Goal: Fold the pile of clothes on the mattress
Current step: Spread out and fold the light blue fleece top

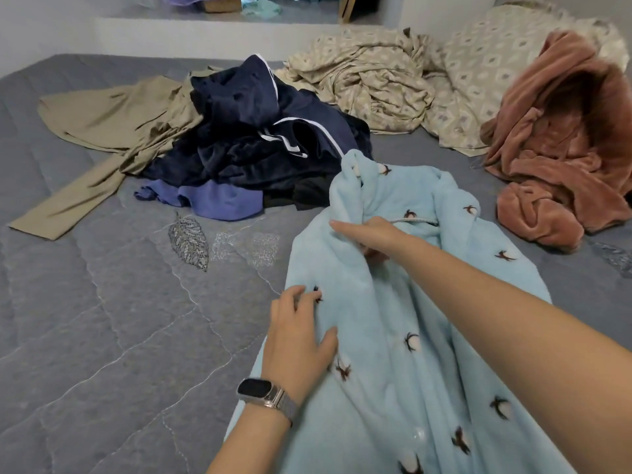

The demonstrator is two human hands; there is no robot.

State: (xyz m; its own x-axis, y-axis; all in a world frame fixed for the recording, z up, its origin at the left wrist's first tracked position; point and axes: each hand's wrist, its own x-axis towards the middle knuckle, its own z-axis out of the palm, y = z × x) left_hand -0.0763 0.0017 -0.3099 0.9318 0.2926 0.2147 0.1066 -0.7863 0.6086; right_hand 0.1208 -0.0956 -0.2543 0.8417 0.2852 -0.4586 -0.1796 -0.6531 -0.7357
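A: Pale blue fleece garment with a dark-sprig-and-white-boll print (pixel 393 336), nearest of everything, lying lengthwise on the grey quilted mattress (pixel 102 336), its lower end running out of the bottom of the frame. Left hand (pixel 301 333), silver watch (pixel 263 393) on the wrist, lies fingers spread and relaxed on the garment's left edge. Right hand (pixel 369 234) reaches further up and pinches a fold of fleece near the collar.

B: So it's still being laid out?

A: That's my reading. To do it well: keep the left palm pinning the edge, draw the pinched fold up and outward until the front lies flat, then smooth the ridges before any crease is made. Thick fleece bunches, so flatten first.

B: What can't you make out?

A: The right fingertips are buried in the fabric. A grey cord (pixel 415 221) just past that hand may be a hanging loop or drawstring; can't tell. Sleeves and hem aren't visible.

B: Beyond it?

A: The unfolded pile: a periwinkle top (pixel 212 200), navy velour pieces with white piping (pixel 260 131), a khaki long-sleeved garment (pixel 113 128) sprawled left. Right, a crumpled rust-pink plush robe (pixel 561 148). Farthest, beige patterned bedding (pixel 393 77), and blurred items past the ledge.
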